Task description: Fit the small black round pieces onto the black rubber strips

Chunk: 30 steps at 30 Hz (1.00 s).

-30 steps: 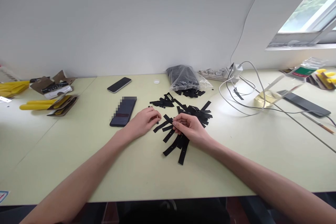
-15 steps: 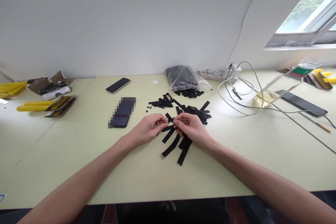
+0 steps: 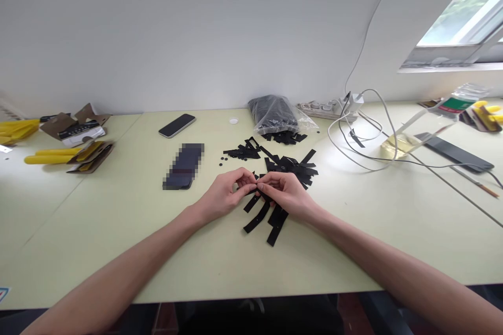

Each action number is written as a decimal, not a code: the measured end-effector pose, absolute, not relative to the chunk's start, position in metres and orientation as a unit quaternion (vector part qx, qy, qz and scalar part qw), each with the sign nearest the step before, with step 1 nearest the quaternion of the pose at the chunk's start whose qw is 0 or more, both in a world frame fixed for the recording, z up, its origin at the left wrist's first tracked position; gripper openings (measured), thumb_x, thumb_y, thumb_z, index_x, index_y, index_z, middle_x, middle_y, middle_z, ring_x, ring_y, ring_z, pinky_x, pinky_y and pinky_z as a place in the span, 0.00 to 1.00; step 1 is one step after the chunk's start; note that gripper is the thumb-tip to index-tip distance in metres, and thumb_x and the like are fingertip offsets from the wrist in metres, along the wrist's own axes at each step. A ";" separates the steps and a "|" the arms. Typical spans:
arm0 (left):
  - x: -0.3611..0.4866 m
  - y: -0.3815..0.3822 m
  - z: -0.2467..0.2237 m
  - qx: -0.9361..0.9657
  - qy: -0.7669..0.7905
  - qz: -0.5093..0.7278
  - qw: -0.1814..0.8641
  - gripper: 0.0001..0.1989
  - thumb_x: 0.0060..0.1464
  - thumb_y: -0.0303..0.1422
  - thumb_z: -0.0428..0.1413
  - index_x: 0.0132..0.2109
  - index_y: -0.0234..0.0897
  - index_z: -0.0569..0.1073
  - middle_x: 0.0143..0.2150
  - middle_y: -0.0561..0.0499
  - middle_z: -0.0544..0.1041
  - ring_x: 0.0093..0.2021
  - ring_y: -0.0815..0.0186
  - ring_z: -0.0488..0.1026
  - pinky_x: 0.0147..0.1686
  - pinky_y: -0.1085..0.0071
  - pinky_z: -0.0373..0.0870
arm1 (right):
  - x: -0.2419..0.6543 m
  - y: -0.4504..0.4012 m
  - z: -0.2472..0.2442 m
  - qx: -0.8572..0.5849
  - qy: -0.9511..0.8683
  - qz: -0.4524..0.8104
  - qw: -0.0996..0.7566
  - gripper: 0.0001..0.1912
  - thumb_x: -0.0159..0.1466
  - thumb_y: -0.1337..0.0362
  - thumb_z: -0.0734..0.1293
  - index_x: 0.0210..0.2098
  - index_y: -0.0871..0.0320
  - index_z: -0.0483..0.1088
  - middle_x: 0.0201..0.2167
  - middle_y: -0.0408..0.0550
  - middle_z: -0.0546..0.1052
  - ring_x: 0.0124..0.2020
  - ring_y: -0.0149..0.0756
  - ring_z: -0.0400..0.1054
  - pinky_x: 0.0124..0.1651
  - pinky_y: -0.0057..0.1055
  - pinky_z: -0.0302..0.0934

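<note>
My left hand and my right hand meet above the table, their fingertips pinching a thin black rubber strip from both sides. Much of that strip is hidden by my fingers. Under and around my hands lies a loose heap of similar black strips, some with small holes. Another heap of black strips fans out just beyond my right hand. Several small black discs lie beyond my left hand.
A clear bag of black parts stands by the wall, near a power strip and white cables. Two phones lie left of my hands. Yellow-handled tools in cardboard packaging lie further left.
My hands have moved closer together, and their fingertips now meet on the strip. The left hand has shifted right, and the strips beneath them have shifted slightly.
</note>
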<state>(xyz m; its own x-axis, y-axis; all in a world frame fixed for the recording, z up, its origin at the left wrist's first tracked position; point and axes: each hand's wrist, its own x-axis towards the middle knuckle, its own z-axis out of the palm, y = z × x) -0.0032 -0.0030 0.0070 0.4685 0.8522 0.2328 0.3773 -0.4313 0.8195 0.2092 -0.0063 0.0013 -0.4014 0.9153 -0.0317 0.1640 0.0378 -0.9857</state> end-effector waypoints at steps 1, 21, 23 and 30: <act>-0.003 -0.003 0.007 0.779 0.391 0.332 0.359 0.04 0.66 0.33 0.55 0.43 0.39 0.74 0.36 0.54 0.77 0.36 0.68 0.72 0.35 0.73 0.66 | 0.209 -0.006 0.001 -0.426 -0.630 0.549 0.345 0.15 0.66 0.52 0.69 0.36 0.59 0.77 0.27 0.45 0.75 0.25 0.29 0.63 0.26 0.28 0.56; -0.008 -0.001 0.011 0.738 0.413 0.331 0.418 0.11 0.63 0.40 0.59 0.40 0.38 0.80 0.39 0.50 0.82 0.40 0.64 0.77 0.40 0.70 0.71 | 0.210 -0.009 0.005 -0.396 -0.616 0.585 0.349 0.18 0.62 0.50 0.73 0.36 0.60 0.77 0.30 0.46 0.76 0.27 0.30 0.66 0.29 0.28 0.58; -0.008 0.000 0.010 0.718 0.408 0.341 0.449 0.12 0.61 0.41 0.61 0.40 0.37 0.79 0.38 0.49 0.82 0.40 0.63 0.77 0.40 0.69 0.71 | 0.209 -0.009 0.008 -0.391 -0.610 0.590 0.357 0.17 0.62 0.50 0.74 0.36 0.60 0.77 0.29 0.45 0.76 0.27 0.29 0.65 0.28 0.28 0.59; -0.008 0.003 0.004 0.664 0.374 0.363 0.537 0.14 0.60 0.41 0.62 0.45 0.35 0.81 0.40 0.46 0.82 0.41 0.62 0.79 0.43 0.69 0.74 | 0.209 -0.006 0.010 -0.375 -0.586 0.608 0.383 0.17 0.61 0.51 0.74 0.34 0.60 0.75 0.27 0.45 0.75 0.27 0.30 0.67 0.31 0.30 0.63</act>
